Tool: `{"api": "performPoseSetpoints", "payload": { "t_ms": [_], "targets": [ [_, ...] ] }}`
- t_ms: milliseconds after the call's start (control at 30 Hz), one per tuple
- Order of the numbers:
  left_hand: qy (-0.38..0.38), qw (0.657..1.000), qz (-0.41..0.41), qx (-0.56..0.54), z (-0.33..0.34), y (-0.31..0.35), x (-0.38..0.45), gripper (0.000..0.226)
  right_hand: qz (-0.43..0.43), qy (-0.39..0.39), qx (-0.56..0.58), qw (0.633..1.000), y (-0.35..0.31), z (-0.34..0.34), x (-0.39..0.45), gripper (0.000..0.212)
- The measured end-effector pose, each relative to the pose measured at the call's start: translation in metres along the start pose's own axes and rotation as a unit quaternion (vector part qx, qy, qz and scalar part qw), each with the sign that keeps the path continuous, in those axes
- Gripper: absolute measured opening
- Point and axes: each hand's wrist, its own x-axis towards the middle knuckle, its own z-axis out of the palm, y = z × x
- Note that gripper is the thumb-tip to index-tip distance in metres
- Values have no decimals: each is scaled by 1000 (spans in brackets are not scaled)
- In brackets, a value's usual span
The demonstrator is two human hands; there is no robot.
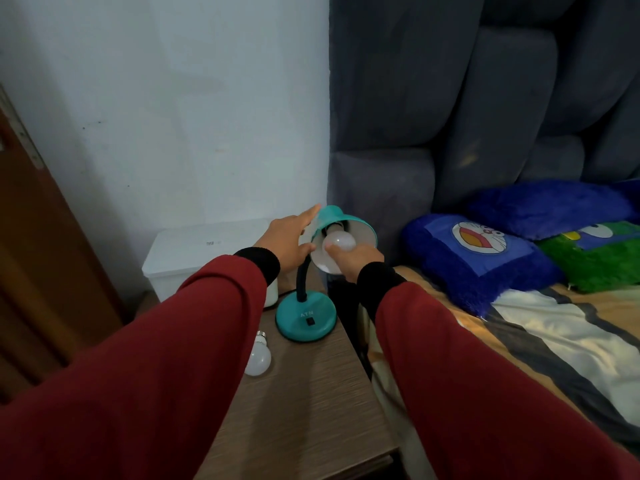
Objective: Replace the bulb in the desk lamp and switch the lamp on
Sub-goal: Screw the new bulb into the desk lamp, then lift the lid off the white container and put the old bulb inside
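Two bulbs: one (338, 241) in the lamp's shade, one (258, 356) lying on the nightstand at 7 o'clock from the lamp base. One lamp (306, 318). One white box (194, 251). Three pillows (478, 261). Two hands (287, 242).

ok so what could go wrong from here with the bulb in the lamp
1. The spare bulb lies loose near the nightstand's left edge, beside the left sleeve; a nudge could roll it off.
2. The right hand has only a fingertip grip on the bulb in the shade; it could slip or cross-thread while the left hand steadies the shade.
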Motion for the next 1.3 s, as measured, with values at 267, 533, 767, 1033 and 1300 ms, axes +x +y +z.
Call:
{"api": "performPoseSetpoints", "payload": {
  "t_ms": [267, 533, 767, 1033, 1300],
  "targets": [
    [-52, 973, -160, 160, -68, -14, -39, 63, -97, -29, -271, 957, -58, -24, -55, 60],
    [-137, 929, -220, 265, -74, -16, -56, 51, -106, -75, -418, 899, -61, -26, -62, 55],
    [-136, 911, -289, 260, -118, -38, -96, 55, -114, -97, -484, 862, -95, -11, -83, 63],
    [-120, 902, -342, 234, -159, -70, -121, 56, -175, -108, -482, 851, -136, 14, -100, 50],
    [-128, 893, -375, 216, -167, -127, -91, 57, -184, -119, -503, 836, -165, 51, -51, 52]
  ]
}}
